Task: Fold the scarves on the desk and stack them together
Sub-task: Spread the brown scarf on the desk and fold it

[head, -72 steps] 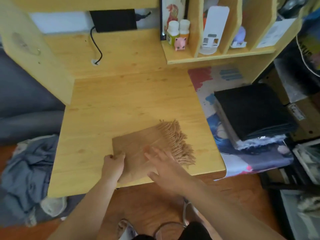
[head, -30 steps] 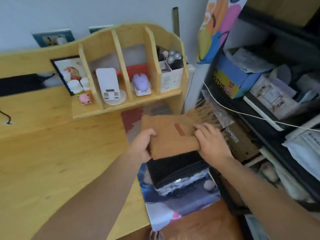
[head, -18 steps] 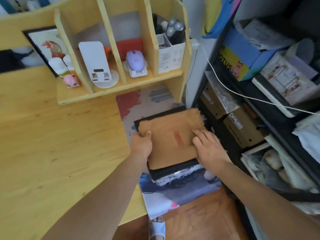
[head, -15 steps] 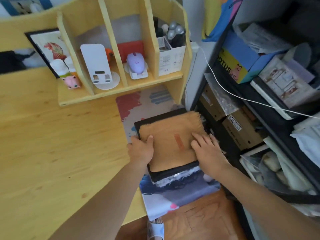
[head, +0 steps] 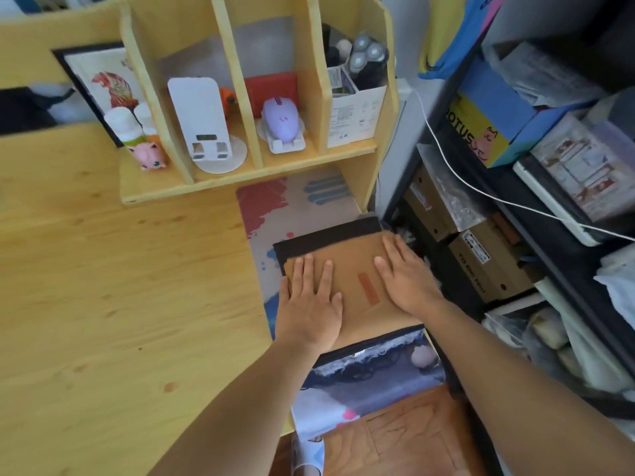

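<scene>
Hands lie flat and apart on the folded tan woollen scarf, the left hand pressing its left half with straight fingers, the right hand pressing its right half the same way; neither one curls around anything. That soft, matte tan scarf, marked with a small reddish rectangular label, sits on top of a folded black knitted scarf, whose dark far and left borders show beyond it. Under the black layer a paler fringed fabric peeks out at the near side. The stack rests on a smooth printed desk mat at the right end of the pale wooden desk, close to its right edge. Just beyond that edge stand brown cardboard boxes in a dark shelf unit. Behind the stack rises a wooden slotted organiser holding a rounded lilac computer mouse. To the left, the desk's grained surface stretches wide.
</scene>
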The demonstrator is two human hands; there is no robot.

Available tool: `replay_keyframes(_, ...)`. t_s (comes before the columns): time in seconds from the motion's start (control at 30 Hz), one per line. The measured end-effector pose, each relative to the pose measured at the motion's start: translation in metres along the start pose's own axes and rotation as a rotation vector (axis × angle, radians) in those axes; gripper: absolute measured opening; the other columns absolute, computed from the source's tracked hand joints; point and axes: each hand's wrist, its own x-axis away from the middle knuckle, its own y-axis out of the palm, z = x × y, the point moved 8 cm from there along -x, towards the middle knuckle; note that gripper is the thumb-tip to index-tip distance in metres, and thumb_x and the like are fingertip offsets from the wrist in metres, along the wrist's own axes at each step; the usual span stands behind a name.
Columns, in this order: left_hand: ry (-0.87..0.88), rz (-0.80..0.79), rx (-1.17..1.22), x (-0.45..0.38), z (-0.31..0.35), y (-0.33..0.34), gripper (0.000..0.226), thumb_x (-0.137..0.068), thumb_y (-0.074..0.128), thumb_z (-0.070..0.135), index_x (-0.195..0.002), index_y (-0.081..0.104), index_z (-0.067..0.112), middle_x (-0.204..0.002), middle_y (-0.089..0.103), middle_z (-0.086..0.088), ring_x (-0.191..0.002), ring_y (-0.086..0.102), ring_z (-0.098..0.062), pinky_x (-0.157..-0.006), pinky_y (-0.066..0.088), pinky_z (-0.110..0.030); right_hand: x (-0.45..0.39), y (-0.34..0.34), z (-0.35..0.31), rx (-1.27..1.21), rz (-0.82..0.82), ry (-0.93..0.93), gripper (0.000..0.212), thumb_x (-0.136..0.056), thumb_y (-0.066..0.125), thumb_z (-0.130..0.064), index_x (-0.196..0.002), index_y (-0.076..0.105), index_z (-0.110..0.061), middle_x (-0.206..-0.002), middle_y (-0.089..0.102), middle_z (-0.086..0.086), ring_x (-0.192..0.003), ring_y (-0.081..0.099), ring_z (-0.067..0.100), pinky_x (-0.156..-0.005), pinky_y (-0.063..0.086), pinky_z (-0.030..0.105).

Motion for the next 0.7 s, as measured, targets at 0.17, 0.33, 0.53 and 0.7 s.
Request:
replay_keyframes(0.17,-0.073,-0.009,0.018,0.020,-0.015,-0.024,0.071,-0.105,0.012,0.057,-0.162,-0.009,0.021,-0.168,-0.022,-0.013,-0.155,-0.022,-0.031,-0.127,-0.006,-0.048,0.026,-0.040,0.009,0.088,0.114,0.140,0.064,-0.105,0.024,-0.050,-0.161,0.014,-0.019,-0.167,0.014,0.013,-0.152,0.014,0.036,-0.123,0.016,0.054)
replay_keyframes(0.33,-0.253,0.026,0.106,0.055,-0.092,-0.065,0.067,-0.107,0.028,0.047,-0.163,0.014,0.012,-0.170,0.011,-0.012,-0.157,0.007,-0.032,-0.127,0.013,-0.045,0.069,-0.064,-0.125,0.054,0.293,-0.184,0.045,-0.103,0.044,-0.029,-0.146,0.044,-0.014,-0.157,0.030,0.013,-0.141,0.031,0.033,-0.115,0.033,0.049)
replay_keyframes(0.53,-0.538,-0.069,0.323,0.161,-0.229,-0.075,0.045,-0.107,0.038,0.031,-0.147,0.051,0.016,-0.138,0.061,-0.008,-0.116,0.063,-0.024,-0.093,0.055,-0.037,0.112,0.016,-0.296,-0.008,0.009,-0.501,0.039,-0.103,0.047,-0.024,-0.141,0.053,-0.016,-0.155,0.034,0.008,-0.142,0.028,0.029,-0.116,0.031,0.041)
replay_keyframes(0.7,-0.770,0.191,0.561,0.307,-0.351,-0.093,0.036,-0.109,0.042,0.031,-0.134,0.063,0.017,-0.115,0.071,-0.008,-0.092,0.068,-0.028,-0.077,0.056,-0.040,0.184,0.081,-0.436,0.012,-0.223,-0.761,0.038,-0.105,0.044,-0.025,-0.142,0.052,-0.019,-0.152,0.037,0.003,-0.141,0.029,0.027,-0.114,0.034,0.039)
